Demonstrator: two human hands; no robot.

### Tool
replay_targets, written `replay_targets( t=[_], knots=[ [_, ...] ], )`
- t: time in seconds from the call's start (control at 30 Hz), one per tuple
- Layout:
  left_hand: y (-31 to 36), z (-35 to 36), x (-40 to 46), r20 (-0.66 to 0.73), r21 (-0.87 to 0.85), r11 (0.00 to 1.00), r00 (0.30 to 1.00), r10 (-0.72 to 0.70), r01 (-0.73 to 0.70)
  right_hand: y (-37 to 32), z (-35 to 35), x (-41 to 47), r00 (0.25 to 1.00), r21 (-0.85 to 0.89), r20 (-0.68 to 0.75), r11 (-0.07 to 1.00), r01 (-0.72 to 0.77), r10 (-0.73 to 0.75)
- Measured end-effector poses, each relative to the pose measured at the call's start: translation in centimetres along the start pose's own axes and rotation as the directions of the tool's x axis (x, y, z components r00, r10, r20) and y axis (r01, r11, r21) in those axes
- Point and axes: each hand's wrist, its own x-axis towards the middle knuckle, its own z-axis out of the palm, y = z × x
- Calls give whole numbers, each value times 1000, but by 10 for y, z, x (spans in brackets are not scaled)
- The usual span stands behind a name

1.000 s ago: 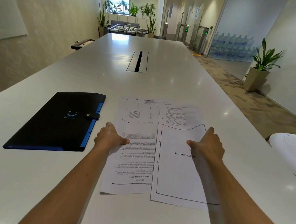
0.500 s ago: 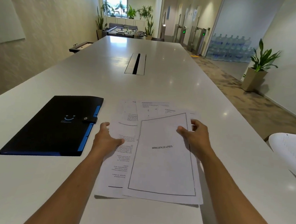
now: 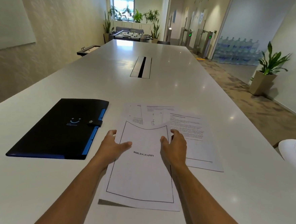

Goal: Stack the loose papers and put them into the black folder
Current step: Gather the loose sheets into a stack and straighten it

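Note:
The black folder (image 3: pixel 60 128), with blue edging and a snap strap, lies shut on the white table (image 3: pixel 162 92) to my left. A sheet headed BIBLIOGRAPHY (image 3: pixel 142 174) lies in front of me on top of another page, its far edge bowed upward. My left hand (image 3: pixel 112 146) pinches its left edge, thumb on top. At the right edge my right hand (image 3: pixel 175 147) does the same. A printed text page (image 3: pixel 195 143) lies flat to the right, partly under my right hand. More loose sheets (image 3: pixel 152 114) fan out behind.
A metal cable slot (image 3: pixel 141 66) is set into the table's middle, farther away. A white curved object (image 3: pixel 295 153) juts in at the right edge. The table's right edge drops to carpet, with a potted plant (image 3: pixel 267 71) by the wall.
The bibliography sheet has slid left onto the left-hand page, uncovering the text page on the right. Both hands moved left and closer together with it.

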Motion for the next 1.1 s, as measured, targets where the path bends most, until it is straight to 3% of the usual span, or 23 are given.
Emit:
replay_targets(
  t=[0.13, 0.23, 0.33, 0.4, 0.47, 0.6, 0.73, 0.8, 0.9, 1.0, 1.1],
  knots=[
    [1, -1, 0, 21, 61, 995, 997, 78, -79, 0, 0, 2, 999, -6, -52, 1000, 5, -6],
    [4, -9, 4, 35, 27, 989, 989, 146, -147, 1, -5, 4, 994, 148, -71, 986, -75, 87],
    [14, -18, 12, 33, -140, 979, 987, 157, -151, 1, -14, 9, 960, 465, 187, 842, -273, 207],
    [22, -20, 18, 24, -237, 958, 984, 174, -164, 3, -23, 14, 904, 579, 411, 732, -357, 116],
    [26, -13, 24, -1, -246, 948, 978, 208, -202, 3, -31, 17, 878, 609, 476, 739, -286, -53],
    [33, 5, 31, -101, -184, 955, 971, 218, -234, 4, -44, 23, 914, 581, 388, 801, -143, -118],
    [31, 8, 46, -212, 42, 981, 957, 196, -191, 20, -69, 36, 953, 635, 303, 742, -214, 16],
    [26, 8, 52, -245, 189, 974, 954, 174, -129, 30, -85, 43, 971, 587, 225, 785, -200, 79],
    [22, 11, 59, -274, 260, 966, 959, 78, -5, 51, -103, 53, 975, 499, 99, 838, -220, 198],
    [24, 14, 64, -280, 293, 954, 960, 21, 65, 75, -110, 60, 945, 320, -35, 900, -298, 325],
    [29, 18, 67, -255, 348, 933, 967, 3, 89, 87, -112, 62, 946, -29, -177, 959, -281, 272]
  ],
)
